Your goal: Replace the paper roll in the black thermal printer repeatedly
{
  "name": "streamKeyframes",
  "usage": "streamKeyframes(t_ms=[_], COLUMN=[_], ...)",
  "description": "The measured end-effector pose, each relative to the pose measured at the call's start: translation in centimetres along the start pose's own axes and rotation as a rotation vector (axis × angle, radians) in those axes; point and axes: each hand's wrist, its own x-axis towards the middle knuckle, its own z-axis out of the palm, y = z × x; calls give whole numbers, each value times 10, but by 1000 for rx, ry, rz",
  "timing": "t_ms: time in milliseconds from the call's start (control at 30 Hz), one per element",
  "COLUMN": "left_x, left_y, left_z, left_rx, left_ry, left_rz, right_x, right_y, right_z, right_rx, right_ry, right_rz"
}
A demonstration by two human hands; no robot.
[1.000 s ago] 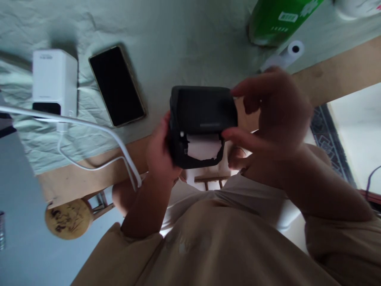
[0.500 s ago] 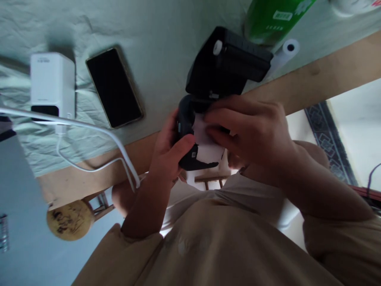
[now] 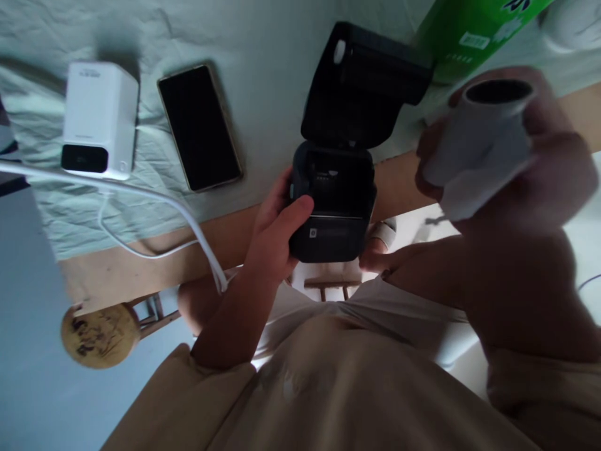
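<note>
A pale green cloth (image 3: 272,69) with wrinkles covers the table, and a bare wooden edge (image 3: 110,266) shows at the near side. The black printer (image 3: 335,244) is held at this edge, its lid (image 3: 359,100) tipped back and its inside exposed; it carries a small white square mark, too small to read. The left hand (image 3: 275,235) grips its left side, the thumb lying on the rim. To the right of the printer, the right hand (image 3: 558,169), blurred, is wrapped around a white paper roll (image 3: 474,147), from which a loose flap hangs. Beyond the printer to the right stands a green package (image 3: 462,41) with a barcode label and white characters, which I cannot read. To the left of the printer lies a phone (image 3: 200,125), its screen dark; farther left is a white box (image 3: 96,103) with illegible grey print.
</note>
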Motion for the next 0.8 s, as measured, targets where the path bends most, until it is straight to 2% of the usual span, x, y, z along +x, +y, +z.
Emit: streamKeyframes(t_ms=[67, 133, 267, 367, 467, 533, 633, 700, 767, 800], left_x=[1, 1, 1, 1, 3, 3, 3, 2, 2, 2], left_y=[0, 0, 0, -1, -1, -2, -2, -2, -1, -1], left_z=[-1, -3, -3, -1, 0, -1, -2, -3, -4, -4], left_rx=[-42, -45, -27, -37, -66, -70, -51, -46, -49, -50], left_ry=[-42, -70, -67, -39, -36, -46, -49, -53, -68, -75], left_rz=[35, 31, 33, 23, 20, 35, 39, 28, 13, 12], right_x=[5, 5, 5, 14, 20, 19, 13, 13, 18, 22], right_y=[13, 22, 32, 45, 61, 63, 51, 45, 51, 58], right_z=[-4, -7, -8, -6, -3, -2, -8, -21, -40, -50], right_rx=[-20, -148, -623, -800, -888, -933, -864, -787, -822, -873], right_ry=[55, 44, -7, -13, 3, 24, 99, 222, 393, 409], right_rz=[42, -9, -310, -426, -356, -303, -345, -417, -506, -500])
